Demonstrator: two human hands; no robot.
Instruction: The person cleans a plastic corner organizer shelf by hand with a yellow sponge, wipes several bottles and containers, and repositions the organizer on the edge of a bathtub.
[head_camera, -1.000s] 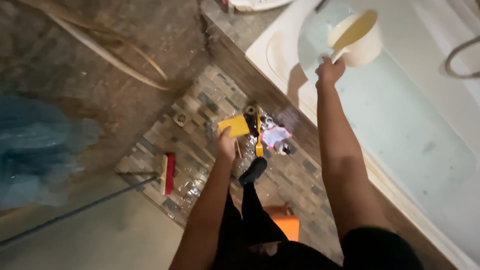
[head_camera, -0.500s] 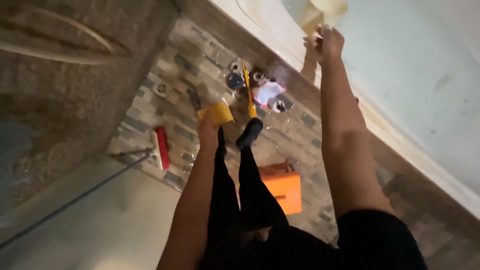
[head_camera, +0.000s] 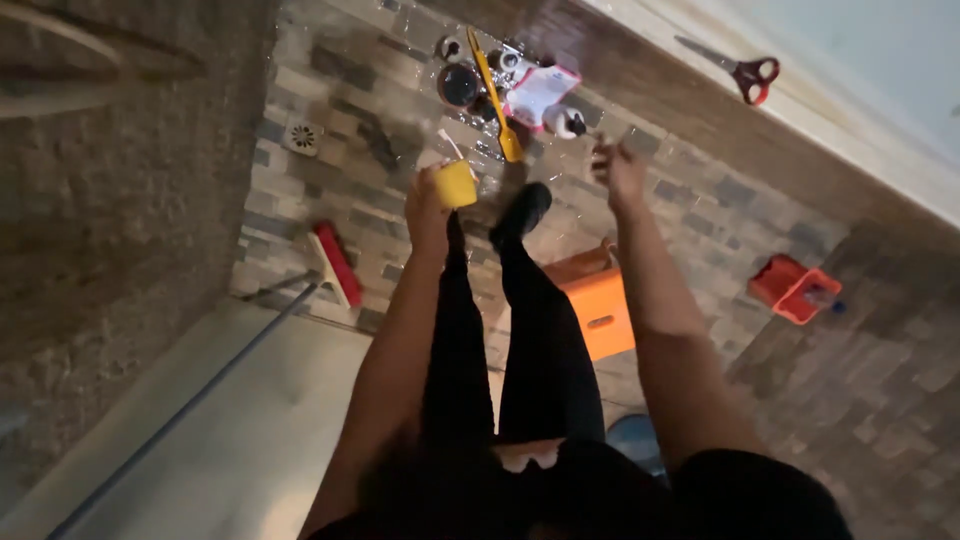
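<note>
A yellow sponge (head_camera: 457, 183) sits pinched in the fingers of the person's left hand (head_camera: 432, 205), held out above the wet tiled floor (head_camera: 700, 215). The right hand (head_camera: 620, 175) hangs empty beside it, fingers loosely spread. Beyond them lie a yellow-handled brush (head_camera: 493, 95), a pink-and-white packet (head_camera: 540, 92) and dark round containers (head_camera: 459, 85). Red-handled scissors (head_camera: 740, 68) rest on the pale ledge (head_camera: 800, 110); an orange stool (head_camera: 600, 305) stands near the legs.

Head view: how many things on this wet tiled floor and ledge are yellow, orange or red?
Yellow: 2, the yellow sponge in the left hand, the long yellow-handled brush.
Orange: 1, the orange plastic stool.
Red: 3, red-handled scissors, red floor brush, red tub.
Total: 6.
</note>
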